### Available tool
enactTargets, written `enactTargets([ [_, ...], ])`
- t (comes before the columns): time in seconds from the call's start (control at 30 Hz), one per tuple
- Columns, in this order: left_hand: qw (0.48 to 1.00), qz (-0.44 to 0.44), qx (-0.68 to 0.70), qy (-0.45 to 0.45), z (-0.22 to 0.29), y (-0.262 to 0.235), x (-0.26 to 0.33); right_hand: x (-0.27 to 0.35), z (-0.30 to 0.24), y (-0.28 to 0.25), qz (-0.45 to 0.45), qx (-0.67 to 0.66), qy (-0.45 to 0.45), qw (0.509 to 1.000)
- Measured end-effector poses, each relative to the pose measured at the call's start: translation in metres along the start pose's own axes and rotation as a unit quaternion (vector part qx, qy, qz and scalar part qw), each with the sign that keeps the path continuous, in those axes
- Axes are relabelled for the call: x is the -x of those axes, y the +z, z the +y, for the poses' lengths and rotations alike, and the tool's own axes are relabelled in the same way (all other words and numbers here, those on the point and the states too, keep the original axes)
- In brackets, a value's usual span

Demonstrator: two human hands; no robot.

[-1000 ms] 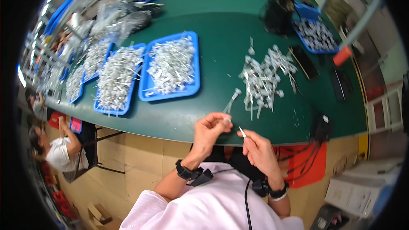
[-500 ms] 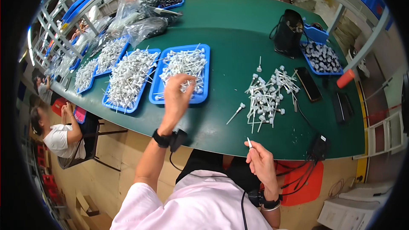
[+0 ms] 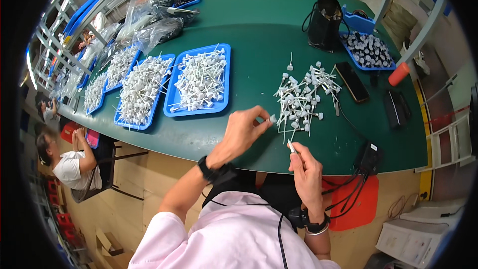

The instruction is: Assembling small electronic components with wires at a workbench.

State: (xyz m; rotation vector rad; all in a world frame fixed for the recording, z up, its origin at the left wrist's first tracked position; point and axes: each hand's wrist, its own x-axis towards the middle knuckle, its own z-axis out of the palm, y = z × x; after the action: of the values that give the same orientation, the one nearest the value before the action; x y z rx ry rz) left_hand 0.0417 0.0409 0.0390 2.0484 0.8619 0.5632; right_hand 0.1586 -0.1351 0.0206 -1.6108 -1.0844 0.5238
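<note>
On the black power box [image 3: 367,162], at the near edge of the counter [image 3: 249,30] toward its right corner, we see one white label [image 3: 374,147]; its print is too small for us to read. On the left part of the counter, the first blue tray [image 3: 227,82] is heaped with white pieces [image 3: 199,77], which have thick heads and thin stems. The second blue tray [image 3: 152,119], just beside it on the left, is filled with the same kind. By the right edge, another blue tray [image 3: 376,68] carries many black-and-white parts [image 3: 368,50].

Our left hand [image 3: 243,132] is over the near edge, between the first blue tray and a loose pile [image 3: 301,100]; its thumb and forefinger are closed narrowly on a small white piece [image 3: 272,118]. Our right hand [image 3: 305,174] is also at the near edge, and its fingers pinch a slim pointed tool [image 3: 291,145], with the tip toward the pile. This pile of similar pieces lies directly on the counter, right of its middle. A phone [image 3: 351,80] lies just beside it, and a black bag [image 3: 323,25] stands farther back.
</note>
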Motion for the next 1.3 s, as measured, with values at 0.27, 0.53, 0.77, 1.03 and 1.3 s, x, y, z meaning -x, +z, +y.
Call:
enactTargets([
  [0.27, 0.977, 0.035, 0.211, -0.004, 0.005, 0.014, 0.065, -0.011, -0.03, 0.008, -0.008, 0.168, -0.127, 0.978],
  [0.53, 0.914, -0.009, 0.394, -0.092, -0.021, 0.013, 0.077, -0.004, -0.032, 0.018, -0.039, 0.243, -0.11, 0.963],
  [0.77, 0.909, 0.009, 0.407, -0.087, -0.023, 0.009, 0.078, -0.002, -0.039, 0.025, -0.046, 0.271, -0.125, 0.953],
  [1.03, 0.913, 0.012, 0.401, -0.08, -0.027, 0.009, 0.08, -0.003, -0.038, 0.032, -0.038, 0.249, -0.109, 0.962],
  [1.3, 0.92, 0.023, 0.384, -0.074, -0.025, 0.01, 0.082, -0.003, -0.038, 0.032, -0.055, 0.258, -0.109, 0.958],
])
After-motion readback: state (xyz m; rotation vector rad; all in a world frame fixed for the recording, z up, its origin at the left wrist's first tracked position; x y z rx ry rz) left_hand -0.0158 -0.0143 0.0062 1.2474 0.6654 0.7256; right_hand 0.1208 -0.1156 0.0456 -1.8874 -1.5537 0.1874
